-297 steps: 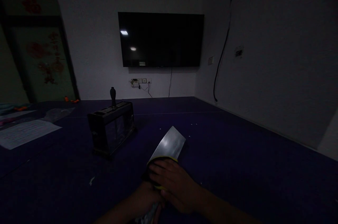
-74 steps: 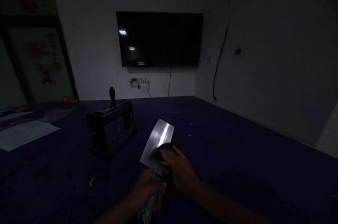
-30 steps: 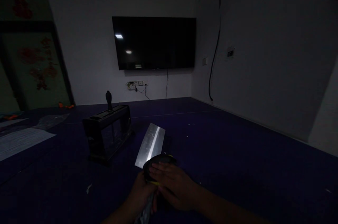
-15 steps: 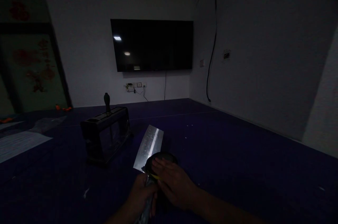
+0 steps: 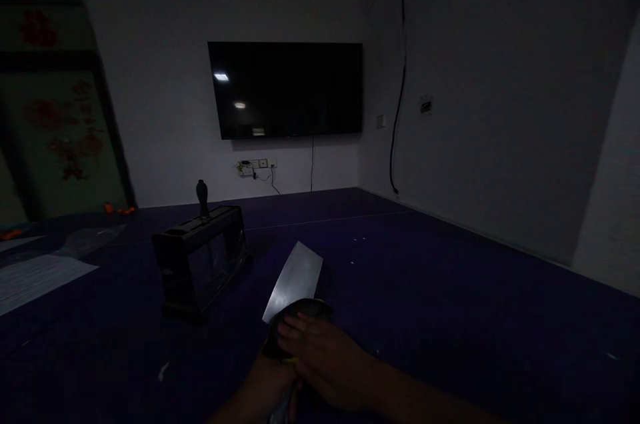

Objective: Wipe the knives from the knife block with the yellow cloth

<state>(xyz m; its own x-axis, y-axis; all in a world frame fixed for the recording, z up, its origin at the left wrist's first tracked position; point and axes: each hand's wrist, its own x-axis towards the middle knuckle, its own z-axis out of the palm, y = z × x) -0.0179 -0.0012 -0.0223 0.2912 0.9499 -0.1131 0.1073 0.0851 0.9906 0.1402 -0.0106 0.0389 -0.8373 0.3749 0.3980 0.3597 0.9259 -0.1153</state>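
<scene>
While printed sheets of paper (image 5: 45, 283) lie at the far left of the purple worktop (image 5: 425, 317), a clear plastic bag (image 5: 90, 241) rests flat just behind them; its contents, if any, are too dim to make out. Small orange things (image 5: 119, 209) sit near the door (image 5: 60, 137), by the far edge. Next comes a black stand (image 5: 171, 271) with see-through sides, upright on the worktop, and a dark grip (image 5: 202, 196) sticks straight up out of its top; what lies lower inside is too dark to tell. A white scrap (image 5: 163, 371) lies in front of it. Farther right, well clear of the stand, the left hand (image 5: 266, 381) is closed around the handle of a broad knife (image 5: 296, 279), its fingers partly hidden. The blade slants forward and a little to the right, out beyond both hands. Over the base of the blade lies a dark pad (image 5: 274, 339) with a yellow edge, and the right hand (image 5: 333, 361) is laid across it from the right, fingers side by side and curved over the pad. Right of the blade, tiny white bits (image 5: 353, 263) dot the worktop, and a black cable (image 5: 399, 104) hangs down the wall (image 5: 495, 131).
</scene>
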